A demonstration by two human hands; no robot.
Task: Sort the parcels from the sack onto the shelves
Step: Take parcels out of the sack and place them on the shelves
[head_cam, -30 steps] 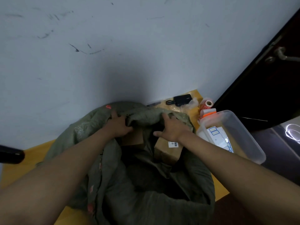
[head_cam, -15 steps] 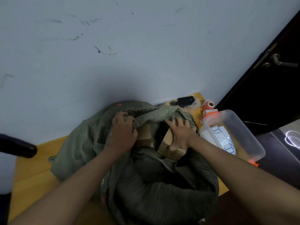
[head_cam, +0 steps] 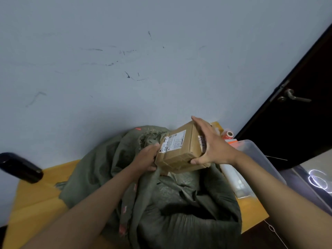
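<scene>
lifted clear of the sack (head_cam: 179,203) now, where half a second ago lay wedged in its mouth: one brown parcel (head_cam: 181,150), label up, tilted, raised above the opening. clamped between two grips: right hand (head_cam: 213,146) spread over the far end, thumb hooked under the near corner, fingers straight along the top; left hand (head_cam: 146,158) curled round the opposite end, just beside the sack's folded rim, no longer tugging cloth aside. below the grips, the sack slumped on the yellow surface (head_cam: 36,200). right of the right grip, a clear plastic tub (head_cam: 260,159) and rolls of tape (head_cam: 228,135). means one parcel freed and ready to carry; no shelves in view, so a turn away probably needed next; more parcels possibly left inside, hidden by folds
</scene>
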